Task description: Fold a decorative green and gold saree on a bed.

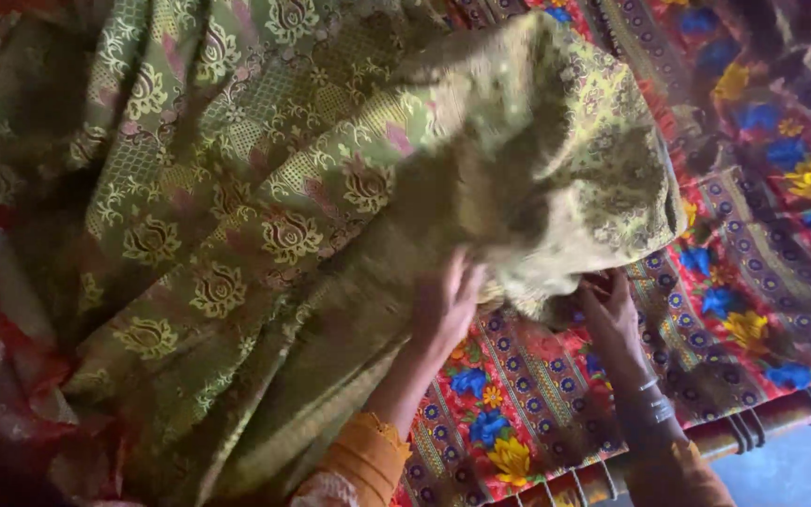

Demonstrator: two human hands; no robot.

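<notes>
Your left hand [445, 305] is lying flat on the near edge of the bunched cloth [349, 188], and your right hand [609, 314] is sitting just to its right, its fingers tucking under the cloth's overhanging fold. The cloth is heaping up beyond both hands and spreading away to the left of your left hand. Under the hands and the cloth, the bedsheet [706, 310] is lying on the bed, stretching out to the right of your right hand. The bed frame [781, 413] is running along nearer to you, below your right wrist.
</notes>
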